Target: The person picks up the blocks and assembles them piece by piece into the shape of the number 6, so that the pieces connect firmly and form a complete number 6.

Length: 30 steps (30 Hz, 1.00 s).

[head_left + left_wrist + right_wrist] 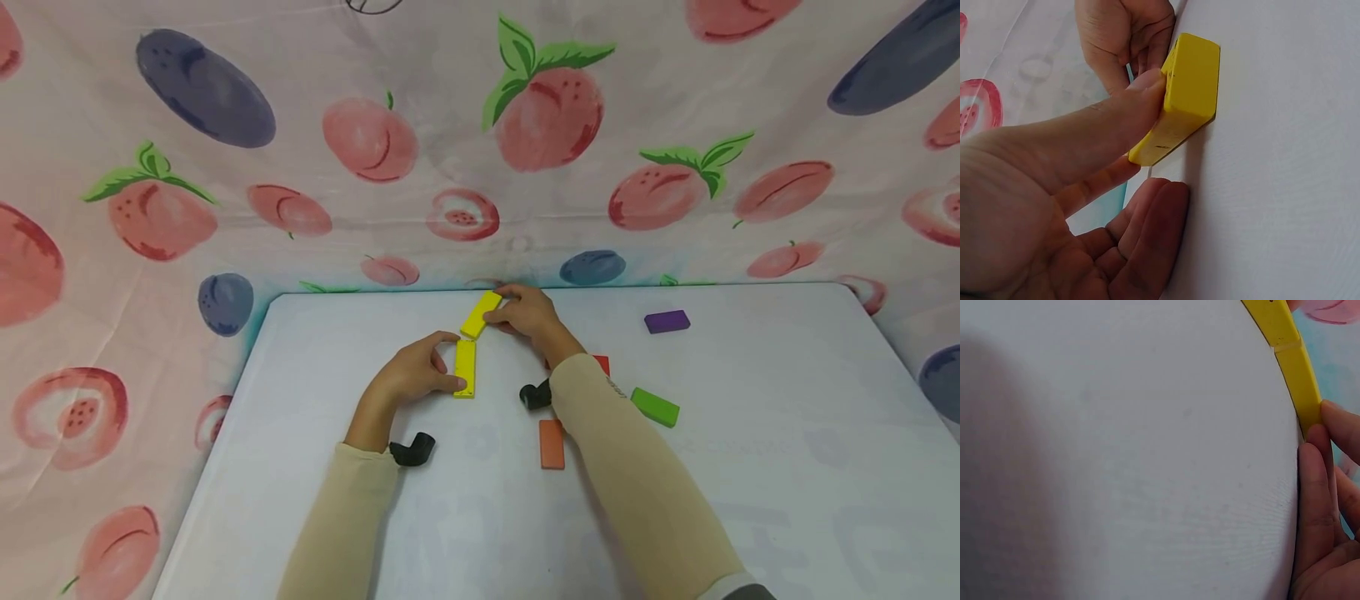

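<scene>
Two yellow blocks lie close together, end by end, toward the back of the white table [750,517]. My left hand [412,368] pinches the nearer yellow block [466,367] lengthwise, thumb on its near end and a finger at its far end. The farther yellow block [480,315] slants away to the right, and my right hand [528,315] holds it between thumb and fingers. In the left wrist view the thumb presses on the end of the nearer block [1194,78]. The right wrist view shows fingers at the end of the farther block [1300,384].
Right of the hands lie a purple block [667,322], a green block [656,407] and an orange block [552,444]. A red block [602,365] is partly hidden behind the right forearm. Behind the table hangs a fruit-printed cloth [450,75].
</scene>
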Tool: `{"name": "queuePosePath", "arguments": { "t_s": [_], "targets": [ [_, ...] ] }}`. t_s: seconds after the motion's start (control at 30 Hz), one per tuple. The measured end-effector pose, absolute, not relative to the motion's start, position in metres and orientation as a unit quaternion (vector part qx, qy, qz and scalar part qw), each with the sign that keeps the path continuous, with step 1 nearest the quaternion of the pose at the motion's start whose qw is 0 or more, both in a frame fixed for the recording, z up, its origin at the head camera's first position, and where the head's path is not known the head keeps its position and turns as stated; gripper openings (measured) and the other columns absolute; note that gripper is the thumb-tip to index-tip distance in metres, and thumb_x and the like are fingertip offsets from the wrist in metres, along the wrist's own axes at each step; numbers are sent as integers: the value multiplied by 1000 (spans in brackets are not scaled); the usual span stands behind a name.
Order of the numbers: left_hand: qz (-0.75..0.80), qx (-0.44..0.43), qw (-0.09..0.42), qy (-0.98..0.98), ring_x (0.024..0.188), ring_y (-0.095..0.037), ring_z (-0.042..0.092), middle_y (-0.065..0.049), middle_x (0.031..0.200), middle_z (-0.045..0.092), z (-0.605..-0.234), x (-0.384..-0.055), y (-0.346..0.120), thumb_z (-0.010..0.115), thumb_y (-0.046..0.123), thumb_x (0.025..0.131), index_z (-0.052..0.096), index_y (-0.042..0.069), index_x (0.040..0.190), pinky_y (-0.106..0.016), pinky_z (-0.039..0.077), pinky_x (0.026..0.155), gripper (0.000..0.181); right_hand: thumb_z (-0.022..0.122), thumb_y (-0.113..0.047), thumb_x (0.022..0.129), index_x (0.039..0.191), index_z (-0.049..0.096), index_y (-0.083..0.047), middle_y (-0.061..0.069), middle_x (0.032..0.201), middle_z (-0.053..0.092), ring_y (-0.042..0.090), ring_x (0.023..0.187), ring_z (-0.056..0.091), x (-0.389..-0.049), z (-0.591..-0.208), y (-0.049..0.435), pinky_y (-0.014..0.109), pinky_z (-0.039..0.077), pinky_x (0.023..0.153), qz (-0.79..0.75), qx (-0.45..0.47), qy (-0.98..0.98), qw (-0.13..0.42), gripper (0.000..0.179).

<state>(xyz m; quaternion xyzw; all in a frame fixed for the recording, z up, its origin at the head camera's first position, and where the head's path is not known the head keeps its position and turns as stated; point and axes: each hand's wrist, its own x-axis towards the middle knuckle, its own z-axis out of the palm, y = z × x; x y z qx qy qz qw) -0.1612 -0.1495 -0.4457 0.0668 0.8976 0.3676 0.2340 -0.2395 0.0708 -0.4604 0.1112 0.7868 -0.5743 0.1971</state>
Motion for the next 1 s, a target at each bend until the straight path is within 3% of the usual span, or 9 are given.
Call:
{"name": "queuePosePath", "arguments": {
  "t_s": [0.13, 0.4, 0.63, 1.0],
  "targets": [
    [368, 66, 233, 898, 78, -22, 56, -6, 91, 61, -446, -161, -149, 86, 30, 83, 54, 23, 144, -31, 46, 70, 70, 85, -19, 85, 139, 63, -21, 9, 98, 61, 19, 85, 65, -239, -461, 71, 26, 60, 83, -572, 113, 788, 199, 58],
    [371, 64, 233, 897, 77, -21, 56, -6, 91, 61, -446, -161, -149, 86, 29, 83, 53, 22, 146, -31, 45, 69, 71, 84, -20, 86, 137, 65, -20, 8, 120, 66, 17, 91, 71, -241, -463, 71, 27, 61, 83, -581, 118, 780, 200, 54],
    [369, 62, 231, 898, 77, -21, 56, -6, 91, 61, -447, -160, -149, 85, 29, 84, 53, 22, 146, -31, 45, 68, 71, 84, -21, 86, 136, 65, -21, 10, 110, 65, 18, 88, 70, -241, -463, 71, 26, 60, 82, -570, 116, 789, 199, 54],
    [372, 56, 230, 897, 78, -21, 56, -6, 91, 61, -446, -160, -148, 85, 29, 84, 53, 23, 146, -31, 45, 69, 70, 84, -18, 86, 138, 64, -20, 10, 113, 65, 19, 93, 70, -241, -461, 71, 27, 61, 83, -582, 122, 778, 205, 56]
  ]
}}
